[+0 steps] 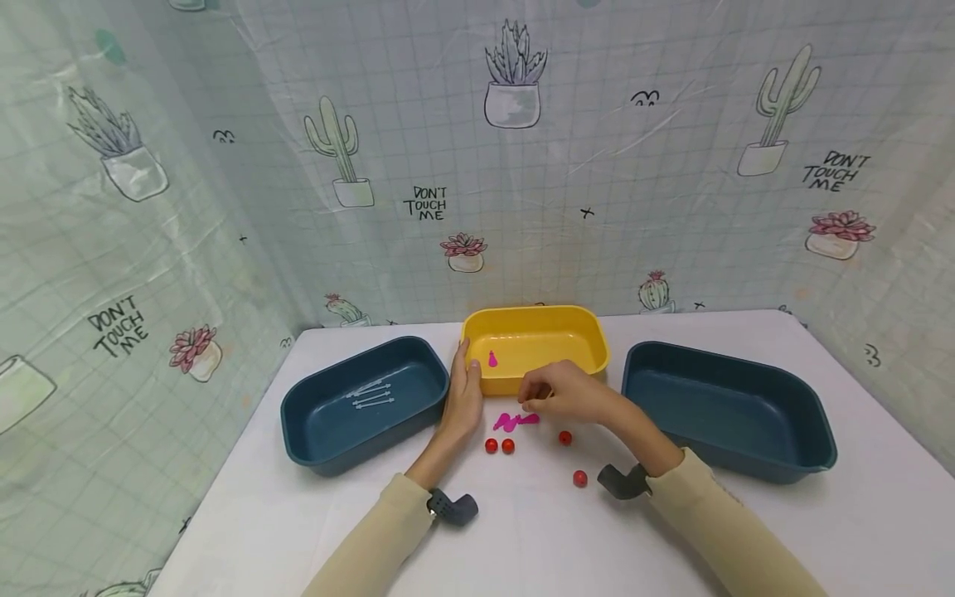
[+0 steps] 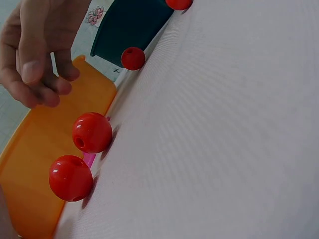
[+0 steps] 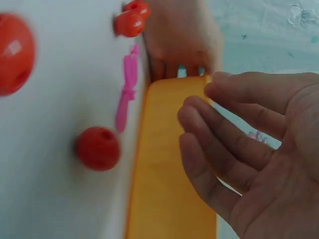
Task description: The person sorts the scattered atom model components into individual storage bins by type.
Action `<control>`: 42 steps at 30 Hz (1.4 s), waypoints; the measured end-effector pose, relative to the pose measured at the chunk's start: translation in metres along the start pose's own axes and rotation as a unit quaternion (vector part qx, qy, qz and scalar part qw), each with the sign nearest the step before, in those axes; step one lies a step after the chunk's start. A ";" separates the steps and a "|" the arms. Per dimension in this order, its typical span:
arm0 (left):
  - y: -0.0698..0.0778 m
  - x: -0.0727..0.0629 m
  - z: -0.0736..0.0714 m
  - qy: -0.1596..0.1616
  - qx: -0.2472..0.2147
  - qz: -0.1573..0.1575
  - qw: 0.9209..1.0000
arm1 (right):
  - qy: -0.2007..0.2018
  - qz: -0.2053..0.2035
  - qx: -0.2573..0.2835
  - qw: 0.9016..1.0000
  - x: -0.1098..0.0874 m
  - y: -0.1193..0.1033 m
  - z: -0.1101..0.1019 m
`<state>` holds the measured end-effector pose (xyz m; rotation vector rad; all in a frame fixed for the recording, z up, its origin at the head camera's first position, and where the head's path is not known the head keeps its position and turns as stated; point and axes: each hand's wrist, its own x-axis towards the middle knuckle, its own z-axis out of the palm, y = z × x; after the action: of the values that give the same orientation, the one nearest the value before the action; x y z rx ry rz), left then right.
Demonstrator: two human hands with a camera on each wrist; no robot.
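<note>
My left hand (image 1: 464,398) rests against the left end of the yellow tray (image 1: 545,387), with its fingers extended along the wall and the thumb near the rim. Over the tray's front edge hovers my right hand (image 1: 570,391); its fingers are loosely bent and hold nothing visible. Inside the tray lies one small pink plastic piece (image 1: 492,359). Below the right fingertips, a cluster of pink pieces (image 3: 128,74) lies on the table in front of the tray. Red beads with holes sit nearby: a close pair (image 2: 92,132) and a separate bead (image 3: 98,148) beneath the right hand.
On the left stands a dark blue bin (image 1: 328,448) with several thin pale sticks (image 1: 371,395) inside. Another dark blue bin (image 1: 724,406) stands on the right. One more red bead (image 1: 580,478) lies near the right wrist. A patterned cloth (image 1: 522,182) hangs behind the table.
</note>
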<state>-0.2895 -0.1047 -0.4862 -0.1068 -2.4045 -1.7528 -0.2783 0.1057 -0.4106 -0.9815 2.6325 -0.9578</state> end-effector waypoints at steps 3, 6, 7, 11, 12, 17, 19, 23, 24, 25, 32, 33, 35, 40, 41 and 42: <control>0.000 0.000 0.000 0.000 0.000 -0.006 1.000 | -0.002 0.016 -0.011 1.000 -0.001 0.002 0.004; 0.000 -0.001 -0.001 0.000 -0.002 -0.006 1.000 | 0.003 0.026 -0.018 1.000 -0.001 0.003 0.007; 0.000 -0.001 -0.001 0.000 -0.003 -0.005 1.000 | 0.005 0.025 -0.023 0.999 -0.001 0.003 0.009; 0.000 -0.001 -0.003 0.002 -0.008 0.001 1.000 | 0.012 0.036 -0.038 0.999 0.001 0.005 0.014; 0.000 -0.001 -0.003 0.004 -0.009 0.003 1.000 | 0.012 0.038 -0.046 0.998 0.001 0.006 0.016; 0.000 -0.002 -0.002 0.012 -0.011 0.008 1.000 | 0.001 0.053 -0.084 0.995 0.001 0.008 0.024; 0.000 -0.003 -0.002 0.011 -0.013 0.005 1.000 | 0.001 0.053 -0.088 0.995 0.000 0.009 0.026; 0.000 -0.003 0.000 0.009 -0.015 0.005 1.000 | 0.007 0.048 -0.083 0.995 -0.001 0.009 0.028; 0.000 -0.003 0.000 0.010 -0.015 0.005 1.000 | 0.007 0.044 -0.085 0.995 -0.001 0.009 0.028; 0.000 -0.004 0.000 0.010 -0.014 0.006 1.000 | 0.008 0.040 -0.086 0.995 -0.001 0.009 0.029; 0.002 -0.004 0.000 0.007 -0.012 0.009 1.000 | 0.019 0.023 -0.118 0.993 0.001 0.008 0.032; 0.002 -0.003 0.000 0.007 -0.012 0.009 1.000 | 0.021 0.020 -0.121 0.992 0.001 0.008 0.032; 0.003 -0.003 0.000 0.007 -0.010 0.009 1.000 | 0.025 0.017 -0.129 0.991 0.001 0.008 0.033; 0.004 -0.003 0.001 0.005 -0.009 0.007 1.000 | 0.032 0.010 -0.140 0.990 0.001 0.009 0.032; 0.004 -0.003 0.001 0.004 -0.008 0.005 1.000 | 0.034 0.008 -0.140 0.990 0.001 0.010 0.032; 0.004 -0.003 0.001 0.004 -0.007 0.005 1.000 | 0.035 0.007 -0.140 0.990 0.001 0.010 0.032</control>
<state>-0.2864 -0.1027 -0.4831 -0.1137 -2.3826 -1.7610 -0.2726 0.0944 -0.4414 -1.0018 2.8842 -0.6417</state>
